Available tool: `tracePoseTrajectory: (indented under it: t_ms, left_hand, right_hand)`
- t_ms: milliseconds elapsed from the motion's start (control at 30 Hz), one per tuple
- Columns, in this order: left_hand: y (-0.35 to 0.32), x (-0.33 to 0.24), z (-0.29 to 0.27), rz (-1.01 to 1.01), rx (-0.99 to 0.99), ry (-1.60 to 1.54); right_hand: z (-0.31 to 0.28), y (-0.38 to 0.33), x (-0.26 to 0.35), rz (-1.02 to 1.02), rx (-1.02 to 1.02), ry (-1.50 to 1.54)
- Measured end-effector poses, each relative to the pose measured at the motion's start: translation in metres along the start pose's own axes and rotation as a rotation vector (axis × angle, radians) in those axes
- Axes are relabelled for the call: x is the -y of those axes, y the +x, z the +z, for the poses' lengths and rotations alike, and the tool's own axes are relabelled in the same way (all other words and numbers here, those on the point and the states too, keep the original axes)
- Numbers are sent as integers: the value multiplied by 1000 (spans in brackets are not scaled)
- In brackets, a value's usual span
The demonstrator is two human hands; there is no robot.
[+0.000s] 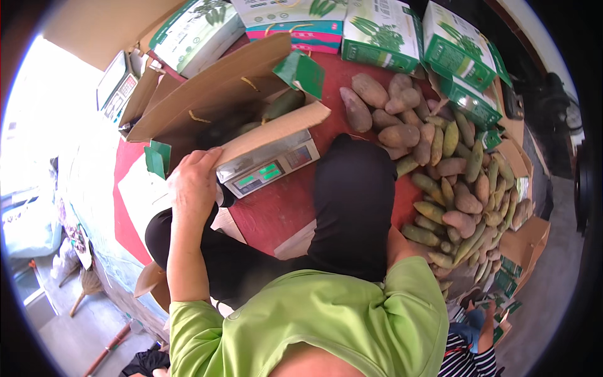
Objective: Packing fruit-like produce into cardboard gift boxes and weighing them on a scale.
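Observation:
My left hand [193,182] is closed on the near left corner of an open cardboard box [276,129], fingers over the flap edge. Its flaps stand up, brown inside with green tabs. Deep in the box lie dark green, long vegetables [286,104], partly hidden by the flap. Beneath it is a digital scale [270,173] with a green lit display. My right forearm [400,247] passes behind my bent knee, and the hand itself is hidden. Closest to that arm is a heap of green, cucumber-like vegetables [421,234] and reddish-brown tubers [399,136].
Printed white and green cartons [380,34] line the far side of the red surface [264,220]. Another scale [119,88] stands far left. A broom [88,286] is at the lower left. Someone in a striped sleeve [461,358] sits at the lower right, near open boxes [527,248].

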State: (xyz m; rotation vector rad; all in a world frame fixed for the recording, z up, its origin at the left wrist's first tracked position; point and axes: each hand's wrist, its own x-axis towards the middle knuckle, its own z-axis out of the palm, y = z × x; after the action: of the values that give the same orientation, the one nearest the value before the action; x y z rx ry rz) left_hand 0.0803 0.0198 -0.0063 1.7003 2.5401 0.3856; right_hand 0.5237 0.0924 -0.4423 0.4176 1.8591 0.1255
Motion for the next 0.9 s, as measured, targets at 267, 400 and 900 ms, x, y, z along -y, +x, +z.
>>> tracePoseTrajectory:
  t_ms: [267,400,900]
  left_hand:
    - [-31,17,-16,-87,2,23]
    - [-13,9,-6,-1,5,-28]
    - [-11,20,1,0,-6,64]
  right_hand:
    - [-138,-105,-69,103,57,-2332]
    - [-141,-146,-125,15,947,-3444]
    - [-408,-331,-231,1175,2478,-2652]
